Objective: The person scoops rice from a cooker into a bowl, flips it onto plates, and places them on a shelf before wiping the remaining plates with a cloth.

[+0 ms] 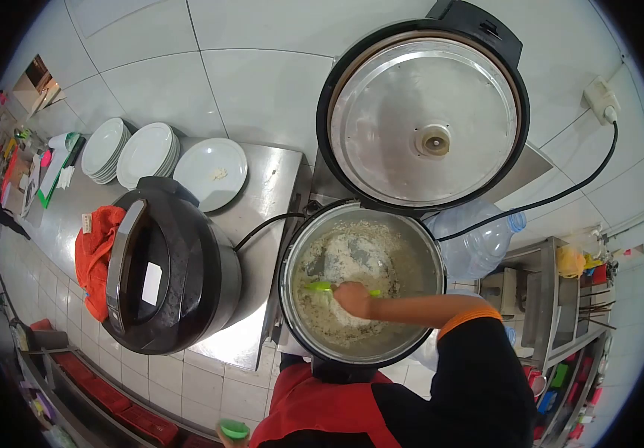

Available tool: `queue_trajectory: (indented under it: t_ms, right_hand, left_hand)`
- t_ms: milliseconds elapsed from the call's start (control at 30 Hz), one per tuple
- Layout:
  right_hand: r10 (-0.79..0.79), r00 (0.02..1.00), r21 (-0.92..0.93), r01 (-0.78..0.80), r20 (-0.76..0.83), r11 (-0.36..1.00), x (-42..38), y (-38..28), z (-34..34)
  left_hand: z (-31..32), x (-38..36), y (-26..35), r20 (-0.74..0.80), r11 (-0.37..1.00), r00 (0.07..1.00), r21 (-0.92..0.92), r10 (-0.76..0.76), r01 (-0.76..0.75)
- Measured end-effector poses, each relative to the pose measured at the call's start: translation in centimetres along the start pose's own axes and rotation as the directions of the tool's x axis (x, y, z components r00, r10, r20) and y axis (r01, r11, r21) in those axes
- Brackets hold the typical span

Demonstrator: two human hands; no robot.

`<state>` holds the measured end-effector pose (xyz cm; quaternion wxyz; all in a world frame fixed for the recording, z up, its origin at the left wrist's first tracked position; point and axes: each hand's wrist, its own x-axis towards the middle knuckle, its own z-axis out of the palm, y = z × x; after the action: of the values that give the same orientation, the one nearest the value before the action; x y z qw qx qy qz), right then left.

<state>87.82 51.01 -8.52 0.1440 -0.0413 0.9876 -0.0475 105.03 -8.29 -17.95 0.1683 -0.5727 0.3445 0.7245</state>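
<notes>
My right hand (pixel 352 299) is inside an open rice cooker (pixel 436 261), closed around a bright green utensil (pixel 320 286) that looks like a rice paddle. Its far end is hard to make out. White rice (pixel 359 257) lies over the bottom of the pot, with grains stuck along the wall. The cooker's lid (pixel 382 112) stands raised behind it. Low in the view, at the bottom edge, my left hand (pixel 225 439) holds a small green bowl (pixel 235 429), mostly cut off by the frame.
A closed black cooker (pixel 210 276) with a red cloth (pixel 97 257) stands left on the steel table (pixel 266 168). White plates (pixel 210 173) are behind it. Right are a large clear bottle (pixel 479 243), a power cord (pixel 561 198) and a steel shelf (pixel 549 313).
</notes>
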Motion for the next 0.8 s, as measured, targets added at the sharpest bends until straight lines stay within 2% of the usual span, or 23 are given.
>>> queue_trajectory:
  t_ms: [33, 67, 100, 133, 167, 200, 267, 300, 333, 367, 433, 500, 533, 567, 600, 667, 700, 767, 800]
  right_hand:
    - [0.004, 1.0, 0.001, -0.004, 0.004, 1.0, -0.1, 1.3, 0.1]
    - [0.093, 0.993, -0.054, -0.097, -0.066, 0.994, 0.1, 3.8, 0.1]
    - [0.176, 0.974, -0.103, -0.191, -0.14, 0.976, 0.7, 5.5, -0.1]
    - [0.178, 0.975, -0.101, -0.193, -0.135, 0.976, 1.3, 6.5, 0.1]
    - [0.258, 0.965, -0.129, -0.262, -0.05, 0.956, 1.8, 7.3, 0.0]
    - [0.339, 0.94, -0.165, -0.329, 0.032, 0.93, 2.0, 7.7, 0.2]
    - [0.451, 0.892, -0.25, -0.432, 0.022, 0.867, 1.7, 2.1, 3.8]
    - [0.307, 0.951, -0.109, -0.302, 0.032, 0.947, 0.4, -0.8, 3.2]
    - [0.259, 0.965, 0.105, -0.255, -0.029, 0.961, -1.0, -3.4, 4.0]
    - [0.264, 0.964, 0.107, -0.26, -0.024, 0.96, -1.2, -2.4, 3.9]
    - [0.076, 0.997, 0.312, -0.083, 0.034, 0.947, -1.4, 2.4, 2.2]
    - [0.383, 0.888, 0.171, -0.431, 0.253, 0.886, 0.4, 7.2, -1.4]
    - [0.467, 0.846, 0.197, -0.519, 0.256, 0.832, 0.7, 9.2, -1.7]
    - [0.547, 0.796, 0.221, -0.6, 0.259, 0.769, 1.0, 10.6, -1.3]
    - [0.547, 0.796, 0.221, -0.6, 0.259, 0.769, 1.1, 10.4, 0.4]
    - [0.266, 0.954, 0.391, -0.3, 0.14, 0.87, 1.1, 8.7, 3.8]
    - [0.264, 0.954, 0.394, -0.3, 0.146, 0.869, 1.5, 7.1, 2.7]
    - [0.127, 0.94, 0.362, -0.244, 0.317, 0.9, 1.8, 4.0, 0.4]
    - [0.125, 0.94, 0.364, -0.243, 0.319, 0.899, 1.6, 3.8, -0.2]
  left_hand:
    - [0.1, 0.6, 0.5, 0.011, 1.0, 1.0, -0.004, 0.001, -0.001]
    - [0.4, 1.0, 0.9, 0.01, 1.0, 1.0, -0.001, -0.002, 0.002]
    - [1.3, 1.3, 1.5, 0.063, 0.997, 0.998, 0.077, 0.016, -0.02]
    - [2.2, 1.5, 2.3, 0.115, 0.987, 0.993, 0.154, 0.028, -0.046]
    - [2.5, 1.9, 2.7, 0.169, 0.971, 0.985, 0.228, 0.034, -0.073]
    - [2.6, 2.6, 2.8, 0.201, 0.966, 0.98, 0.254, -0.013, -0.039]
    - [3.3, 3.5, 2.7, 0.225, 0.955, 0.973, 0.296, -0.045, -0.024]
    - [3.4, 3.7, 2.5, 0.241, 0.943, 0.968, 0.333, -0.074, -0.011]
    - [3.3, 3.8, 2.3, 0.237, 0.942, 0.968, 0.337, -0.078, -0.007]
    - [3.3, 4.0, 2.2, 0.245, 0.94, 0.964, 0.34, -0.099, 0.01]
    - [4.1, 2.7, 1.8, 0.251, 0.937, 0.96, 0.348, -0.128, 0.033]
    - [8.5, -2.4, 1.7, 0.224, 0.83, 0.973, 0.529, 0.063, -0.176]
    - [8.1, -2.3, 1.7, 0.221, 0.83, 0.973, 0.53, 0.063, -0.174]
    - [7.6, -1.8, 1.7, 0.154, 0.891, 0.988, 0.447, 0.01, -0.079]
    - [7.3, -1.2, 1.7, 0.093, 0.936, 0.994, 0.353, -0.05, 0.014]
    - [6.2, -0.4, 1.7, 0.122, 0.95, 0.985, 0.301, -0.126, 0.084]
    - [5.7, -0.1, 1.7, 0.151, 0.949, 0.976, 0.297, -0.158, 0.108]
    - [4.8, 0.7, 1.8, 0.208, 0.941, 0.955, 0.308, -0.211, 0.141]
    - [4.5, 0.8, 1.9, 0.235, 0.936, 0.943, 0.314, -0.237, 0.157]
